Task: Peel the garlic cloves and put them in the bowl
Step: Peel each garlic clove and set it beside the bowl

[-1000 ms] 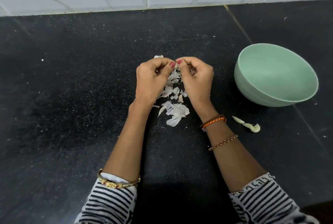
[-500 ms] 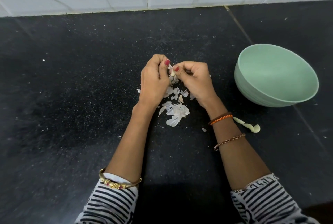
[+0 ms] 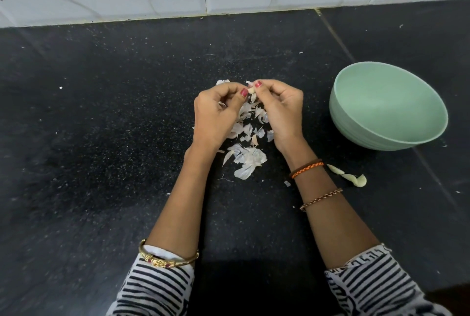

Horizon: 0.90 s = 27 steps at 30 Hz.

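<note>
Your left hand (image 3: 216, 115) and right hand (image 3: 281, 109) meet over the black counter (image 3: 101, 137), curled fingers of both pinching one small garlic clove (image 3: 251, 90) between the thumb tips (red nails on each side of it). Below them lies a scatter of papery skins (image 3: 248, 158). The green bowl (image 3: 356, 127) stands well apart to the right. Just beside your right wrist, near the bowl, lie pale peeled cloves (image 3: 352, 178).
</note>
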{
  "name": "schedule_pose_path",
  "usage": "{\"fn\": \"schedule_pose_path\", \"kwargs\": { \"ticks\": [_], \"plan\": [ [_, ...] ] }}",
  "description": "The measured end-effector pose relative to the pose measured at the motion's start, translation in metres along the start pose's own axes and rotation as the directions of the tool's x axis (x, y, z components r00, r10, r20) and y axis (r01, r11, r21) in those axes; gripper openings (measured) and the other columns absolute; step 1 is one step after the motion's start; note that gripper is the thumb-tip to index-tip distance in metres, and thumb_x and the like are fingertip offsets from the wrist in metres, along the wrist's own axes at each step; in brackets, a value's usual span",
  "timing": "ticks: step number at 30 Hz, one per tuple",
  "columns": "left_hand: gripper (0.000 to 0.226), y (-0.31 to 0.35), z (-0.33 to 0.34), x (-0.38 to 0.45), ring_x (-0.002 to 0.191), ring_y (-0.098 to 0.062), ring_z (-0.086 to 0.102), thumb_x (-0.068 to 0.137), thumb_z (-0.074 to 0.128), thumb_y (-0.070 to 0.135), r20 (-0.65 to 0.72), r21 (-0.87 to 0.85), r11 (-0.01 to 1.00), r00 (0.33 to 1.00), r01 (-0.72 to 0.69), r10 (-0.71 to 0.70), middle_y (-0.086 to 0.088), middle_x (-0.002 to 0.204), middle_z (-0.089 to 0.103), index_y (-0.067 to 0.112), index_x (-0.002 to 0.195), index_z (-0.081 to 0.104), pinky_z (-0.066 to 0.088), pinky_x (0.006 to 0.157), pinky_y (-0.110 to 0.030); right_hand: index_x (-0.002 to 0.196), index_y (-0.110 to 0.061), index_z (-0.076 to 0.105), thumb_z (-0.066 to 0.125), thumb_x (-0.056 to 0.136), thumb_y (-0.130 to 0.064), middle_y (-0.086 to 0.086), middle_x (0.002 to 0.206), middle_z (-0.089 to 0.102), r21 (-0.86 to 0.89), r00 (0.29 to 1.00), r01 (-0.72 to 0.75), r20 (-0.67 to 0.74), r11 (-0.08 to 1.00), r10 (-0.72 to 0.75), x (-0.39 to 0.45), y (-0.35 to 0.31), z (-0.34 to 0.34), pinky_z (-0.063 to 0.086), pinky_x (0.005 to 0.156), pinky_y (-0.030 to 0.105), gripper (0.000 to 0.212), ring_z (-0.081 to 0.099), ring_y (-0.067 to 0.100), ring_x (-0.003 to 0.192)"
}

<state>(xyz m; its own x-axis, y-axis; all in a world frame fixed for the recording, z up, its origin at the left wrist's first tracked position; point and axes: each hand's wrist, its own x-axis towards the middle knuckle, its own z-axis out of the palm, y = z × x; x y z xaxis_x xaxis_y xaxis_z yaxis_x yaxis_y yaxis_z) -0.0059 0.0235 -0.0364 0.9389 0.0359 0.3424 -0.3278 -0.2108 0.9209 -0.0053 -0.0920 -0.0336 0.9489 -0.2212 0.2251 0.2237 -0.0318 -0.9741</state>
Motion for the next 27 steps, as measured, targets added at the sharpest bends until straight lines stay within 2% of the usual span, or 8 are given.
{"fn": "schedule_pose_path", "kwargs": {
  "ticks": [3, 5, 7, 9, 11, 15, 22, 27],
  "plan": [
    [0.012, 0.001, 0.000, 0.000, 0.068, -0.037, 0.059, 0.082, 0.058, 0.020, 0.013, 0.010, 1.000, 1.000, 0.001, -0.002, -0.015, 0.076, 0.069, 0.019, 0.087, 0.069, 0.051, 0.065, -0.041, 0.088, -0.006, 0.069, 0.059, 0.088, -0.002, 0.001, 0.076, 0.066, -0.058, 0.999, 0.035, 0.019, 0.998, -0.034, 0.001, 0.003, -0.001, 0.052, 0.069, 0.023, 0.011, 0.061, 0.011, 0.073],
    [0.013, 0.002, -0.001, 0.000, 0.059, -0.022, 0.057, 0.080, 0.058, 0.020, 0.025, 0.011, 1.000, 1.000, 0.018, -0.018, -0.011, 0.074, 0.069, 0.018, 0.085, 0.070, 0.048, 0.059, -0.033, 0.087, -0.008, 0.069, 0.060, 0.087, -0.002, 0.004, 0.074, 0.066, -0.097, 0.997, 0.071, 0.028, 0.993, -0.069, 0.001, 0.004, -0.002, 0.051, 0.066, 0.025, 0.011, 0.059, 0.015, 0.071],
    [0.013, 0.002, -0.001, -0.001, 0.050, -0.001, 0.047, 0.079, 0.056, 0.017, 0.034, 0.013, 1.000, 0.999, 0.021, -0.021, -0.003, 0.065, 0.065, 0.016, 0.081, 0.070, 0.039, 0.051, -0.016, 0.087, -0.008, 0.069, 0.060, 0.086, -0.001, 0.000, 0.071, 0.065, -0.124, 0.994, 0.103, 0.037, 0.987, -0.099, 0.001, 0.005, -0.003, 0.049, 0.061, 0.021, 0.011, 0.057, 0.010, 0.066],
    [0.012, 0.003, -0.001, -0.003, 0.042, 0.002, 0.041, 0.078, 0.056, 0.013, 0.026, 0.025, 1.000, 1.000, 0.011, -0.011, 0.014, 0.053, 0.056, 0.014, 0.077, 0.068, 0.032, 0.047, -0.008, 0.088, -0.008, 0.069, 0.061, 0.086, -0.001, -0.005, 0.070, 0.064, -0.138, 0.991, 0.127, 0.048, 0.982, -0.121, 0.002, 0.006, -0.003, 0.048, 0.058, 0.016, 0.011, 0.057, 0.002, 0.062],
    [0.012, 0.001, 0.000, -0.002, 0.041, 0.001, 0.039, 0.077, 0.058, 0.011, 0.000, 0.032, 0.999, 1.000, 0.003, -0.003, 0.018, 0.044, 0.049, 0.015, 0.073, 0.068, 0.032, 0.047, -0.008, 0.089, -0.008, 0.069, 0.062, 0.085, 0.000, -0.006, 0.071, 0.065, -0.150, 0.988, 0.148, 0.058, 0.978, -0.140, 0.002, 0.007, -0.002, 0.049, 0.061, 0.015, 0.011, 0.059, 0.001, 0.065],
    [0.011, -0.001, -0.001, -0.001, 0.047, -0.001, 0.040, 0.073, 0.060, 0.015, -0.013, 0.017, 1.000, 1.000, 0.015, -0.014, 0.017, 0.046, 0.050, 0.022, 0.068, 0.067, 0.036, 0.048, -0.015, 0.088, -0.008, 0.070, 0.062, 0.085, 0.000, -0.006, 0.072, 0.065, -0.138, 0.988, 0.142, 0.081, 0.980, -0.132, 0.002, 0.006, -0.004, 0.050, 0.063, 0.016, 0.011, 0.061, 0.001, 0.066],
    [0.006, 0.004, -0.002, 0.000, 0.055, -0.013, 0.044, 0.067, 0.063, 0.027, -0.077, -0.148, 0.989, 0.997, 0.020, -0.032, 0.004, 0.056, 0.054, 0.021, 0.065, 0.066, 0.041, 0.054, -0.022, 0.081, -0.007, 0.066, 0.054, 0.088, 0.002, -0.011, 0.061, 0.066, 0.160, 0.976, -0.113, 0.202, 0.981, 0.079, 0.001, -0.006, -0.005, 0.045, 0.060, 0.011, 0.017, 0.059, -0.003, 0.060],
    [0.014, 0.004, 0.000, 0.001, 0.052, -0.004, 0.041, 0.074, 0.063, 0.012, -0.140, -0.153, 0.988, 0.989, 0.022, -0.044, 0.014, 0.051, 0.050, 0.022, 0.065, 0.064, 0.040, 0.054, -0.017, 0.086, -0.012, 0.064, 0.059, 0.088, -0.005, -0.004, 0.074, 0.064, 0.038, 1.000, 0.027, 0.015, 0.999, -0.027, -0.001, -0.001, -0.001, 0.047, 0.069, 0.016, 0.009, 0.059, 0.004, 0.071]
  ]
}}
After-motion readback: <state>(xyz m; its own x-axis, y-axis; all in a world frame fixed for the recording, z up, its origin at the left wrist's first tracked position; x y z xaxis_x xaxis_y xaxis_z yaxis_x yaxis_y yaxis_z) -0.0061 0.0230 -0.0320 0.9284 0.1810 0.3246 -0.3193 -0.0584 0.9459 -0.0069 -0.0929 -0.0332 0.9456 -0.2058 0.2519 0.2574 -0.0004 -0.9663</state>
